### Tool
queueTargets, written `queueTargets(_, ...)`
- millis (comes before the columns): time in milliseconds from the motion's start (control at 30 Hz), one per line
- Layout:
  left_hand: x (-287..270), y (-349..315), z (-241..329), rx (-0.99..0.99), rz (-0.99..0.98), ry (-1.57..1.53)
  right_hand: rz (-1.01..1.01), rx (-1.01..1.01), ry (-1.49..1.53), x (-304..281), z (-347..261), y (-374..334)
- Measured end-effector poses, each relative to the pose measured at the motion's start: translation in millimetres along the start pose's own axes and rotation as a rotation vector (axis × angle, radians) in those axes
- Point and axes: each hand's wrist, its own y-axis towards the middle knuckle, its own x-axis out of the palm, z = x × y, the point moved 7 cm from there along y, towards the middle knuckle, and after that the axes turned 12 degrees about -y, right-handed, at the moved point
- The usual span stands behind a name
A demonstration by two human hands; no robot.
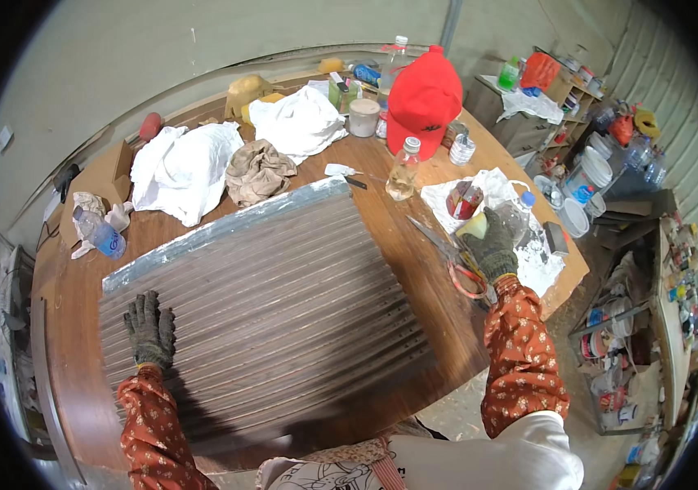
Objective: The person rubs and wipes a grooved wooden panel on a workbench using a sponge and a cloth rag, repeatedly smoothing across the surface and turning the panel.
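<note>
left hand (151, 331) spread over a ribbed panel (283, 302), right hand (497, 245) gripping a pale yellow pad (473, 227)

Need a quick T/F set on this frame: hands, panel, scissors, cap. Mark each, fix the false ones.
1. The left hand is spread over the ridged panel. True.
2. The right hand is empty. False: it holds a pale yellow piece.
3. Both hands are gloved. True.
4. The scissors lie on the ridged panel. False: they lie to the right of it, by the right hand.
5. The red cap is toward the far side of the table, beyond the ridged panel. True.
</note>
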Motion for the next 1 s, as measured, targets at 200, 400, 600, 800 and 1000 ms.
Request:
queueTargets(200,-4,4,9,-0.010,-0.041,-0.028,0.008,-0.044,-0.176,-5,-19,-7)
queueTargets(400,-10,-4,3,-0.047,-0.016,0.002,0.169,-0.311,-0.517,9,-36,-13)
queueTargets(600,-8,-11,10,0.004,-0.009,-0.047,0.209,-0.406,-0.383,33,-18,-18)
queueTargets(800,1,-2,15,-0.022,0.000,-0.047,0.275,-0.580,-0.563,38,-29,-28)
queueTargets(1000,-17,5,6,0.002,0.036,-0.011,-0.078,-0.472,-0.617,-27,-103,-39)
